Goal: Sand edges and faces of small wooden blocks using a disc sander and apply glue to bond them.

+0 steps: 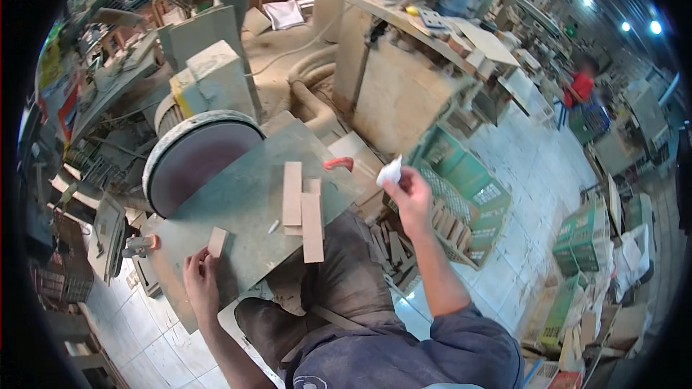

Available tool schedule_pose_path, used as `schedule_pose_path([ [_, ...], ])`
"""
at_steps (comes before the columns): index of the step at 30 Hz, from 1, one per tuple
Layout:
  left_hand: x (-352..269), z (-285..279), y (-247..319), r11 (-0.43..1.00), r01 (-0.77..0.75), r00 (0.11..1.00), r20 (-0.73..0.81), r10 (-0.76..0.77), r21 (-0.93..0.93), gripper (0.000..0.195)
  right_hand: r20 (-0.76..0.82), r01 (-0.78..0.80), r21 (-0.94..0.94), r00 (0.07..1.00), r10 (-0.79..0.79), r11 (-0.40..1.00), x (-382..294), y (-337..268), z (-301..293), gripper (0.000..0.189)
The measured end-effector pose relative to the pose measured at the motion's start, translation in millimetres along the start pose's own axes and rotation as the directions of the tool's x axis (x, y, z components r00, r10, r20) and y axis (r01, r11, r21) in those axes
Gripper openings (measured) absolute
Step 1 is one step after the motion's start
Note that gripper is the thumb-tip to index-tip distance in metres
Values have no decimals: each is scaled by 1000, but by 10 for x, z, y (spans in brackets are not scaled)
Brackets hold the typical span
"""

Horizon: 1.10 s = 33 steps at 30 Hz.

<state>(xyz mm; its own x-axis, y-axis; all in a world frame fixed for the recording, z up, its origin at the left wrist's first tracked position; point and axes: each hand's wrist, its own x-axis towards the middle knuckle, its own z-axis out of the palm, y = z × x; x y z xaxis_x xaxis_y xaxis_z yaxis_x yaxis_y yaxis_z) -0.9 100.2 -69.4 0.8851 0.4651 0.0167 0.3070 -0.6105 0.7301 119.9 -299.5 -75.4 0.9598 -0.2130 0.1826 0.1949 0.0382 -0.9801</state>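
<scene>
My left hand [201, 278] grips the lower end of a small wooden block [218, 242], tilted over the left part of the metal work table [254, 183]. Raised to the right of the table, my right hand [412, 197] pinches a crumpled white tissue or scrap of cloth [389, 172]. Several flat wooden blocks [312, 227] lie stacked near the table's front edge. A short white stick [273, 227], maybe chalk or a marker, rests between them and my left hand. Along the table's far left side stands the round face of a disc sander [208, 156].
A red clamp or handle [339, 163] sits at the table's right side, and an orange-grey clamp [141, 246] at its left. A green plastic crate [459, 194] with wood pieces stands on the tiled floor to my right. A cluttered bench [416, 21] lies beyond. A person in red [579, 86] is far off.
</scene>
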Motion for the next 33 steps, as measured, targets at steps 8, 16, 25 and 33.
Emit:
schedule_pose_path([
  [8, -82, -47, 0, 1000, -1, 1000, 29, 1, 0, 26, -223, 58, -314, 966, -133, 948, 1766, 975, -1302, 19],
  [16, -101, -1, 59, 997, 65, 998, 7, -66, 43, 30, -355, -3, -641, 888, -293, 768, 3526, 1213, -2130, 22],
  [25, -57, -43, 117, 980, 197, 979, 52, -197, 5, 32, -461, -302, -831, 844, -274, 467, 4349, 1294, -2322, 36],
  [33, -38, -49, 128, 974, 225, 973, 62, -222, -34, 32, -436, -285, -862, 839, -325, 419, 4263, 1424, -2359, 58],
])
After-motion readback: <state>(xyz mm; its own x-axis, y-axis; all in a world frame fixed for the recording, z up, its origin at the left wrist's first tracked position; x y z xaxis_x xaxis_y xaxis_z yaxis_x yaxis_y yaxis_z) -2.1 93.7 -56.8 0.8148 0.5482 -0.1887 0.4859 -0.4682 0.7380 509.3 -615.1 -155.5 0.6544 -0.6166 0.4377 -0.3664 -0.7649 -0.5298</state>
